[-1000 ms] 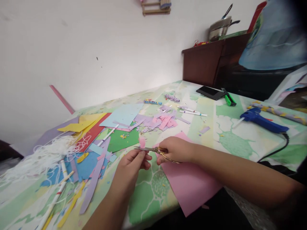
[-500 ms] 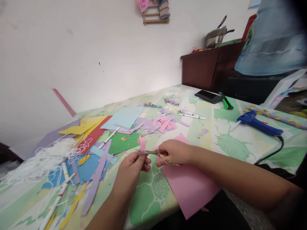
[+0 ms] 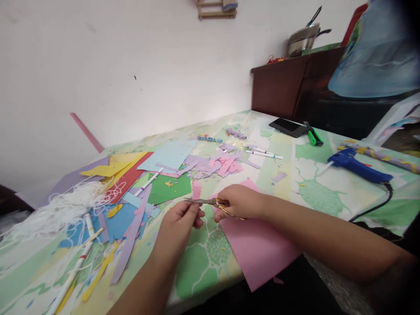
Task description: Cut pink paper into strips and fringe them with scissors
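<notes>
My right hand (image 3: 233, 202) is closed round the gold handles of a pair of scissors (image 3: 206, 201), blades pointing left. Between my left thumb and fingers is the lower end of a small pink paper strip (image 3: 196, 190); my left hand (image 3: 184, 215) pinches it just below the blades. The strip stands up across the blades. Under my right hand and wrist lies a large pink paper sheet (image 3: 259, 251), overhanging the table's front edge. Pink and purple paper scraps (image 3: 226, 164) are heaped beyond my hands.
White string (image 3: 75, 203), coloured sheets, paper strips and marker pens cover the left side. A blue glue gun (image 3: 361, 166) with its cord lies at right, near a green box cutter (image 3: 315, 136) and a black phone (image 3: 288, 127). A green sheet (image 3: 172, 188) is left of the strip.
The whole view has shifted a little, so things sit slightly higher in the picture. Both hands keep their hold, and the scissor blades look closer together across the strip.
</notes>
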`<control>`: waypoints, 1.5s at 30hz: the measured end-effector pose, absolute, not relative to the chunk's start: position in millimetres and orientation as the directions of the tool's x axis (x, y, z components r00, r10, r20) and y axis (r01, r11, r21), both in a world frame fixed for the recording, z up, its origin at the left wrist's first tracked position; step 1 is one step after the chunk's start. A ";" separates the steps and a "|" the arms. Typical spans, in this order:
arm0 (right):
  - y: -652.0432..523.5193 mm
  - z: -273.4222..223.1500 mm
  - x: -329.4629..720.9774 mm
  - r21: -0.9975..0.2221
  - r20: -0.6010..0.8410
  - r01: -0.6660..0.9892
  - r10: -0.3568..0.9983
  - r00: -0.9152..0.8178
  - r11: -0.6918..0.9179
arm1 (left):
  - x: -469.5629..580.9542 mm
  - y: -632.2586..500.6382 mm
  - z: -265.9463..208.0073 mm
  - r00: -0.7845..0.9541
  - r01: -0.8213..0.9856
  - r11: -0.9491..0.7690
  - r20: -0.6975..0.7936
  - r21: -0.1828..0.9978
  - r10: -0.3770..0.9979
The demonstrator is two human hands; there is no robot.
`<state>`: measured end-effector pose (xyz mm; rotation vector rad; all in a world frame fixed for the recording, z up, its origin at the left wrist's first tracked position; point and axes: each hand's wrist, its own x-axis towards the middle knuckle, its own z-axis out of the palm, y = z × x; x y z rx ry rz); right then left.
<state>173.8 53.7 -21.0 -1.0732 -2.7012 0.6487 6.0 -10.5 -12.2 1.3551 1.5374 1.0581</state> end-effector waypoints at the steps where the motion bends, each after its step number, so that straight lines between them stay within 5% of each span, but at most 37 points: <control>1: 53.6 -20.9 173.7 -0.451 -0.005 0.616 0.688 -0.725 0.646 | 5.8 -10.1 -12.7 -0.095 0.305 0.073 -0.046 0.949 0.994; 14: 52.4 -19.0 174.8 -0.445 -0.001 0.616 0.687 -0.726 0.650 | 6.5 -8.8 -12.6 -0.119 0.190 0.067 -0.045 0.980 0.992; 27: 50.6 -18.8 171.8 -0.373 0.027 0.628 0.684 -0.729 0.683 | 10.6 -9.3 -14.6 -0.137 0.338 0.098 -0.054 0.936 0.989; 45: 52.5 -20.2 171.4 -0.403 -0.005 0.639 0.697 -0.717 0.655 | 11.9 -9.4 -10.5 -0.129 0.274 0.093 -0.059 0.957 0.990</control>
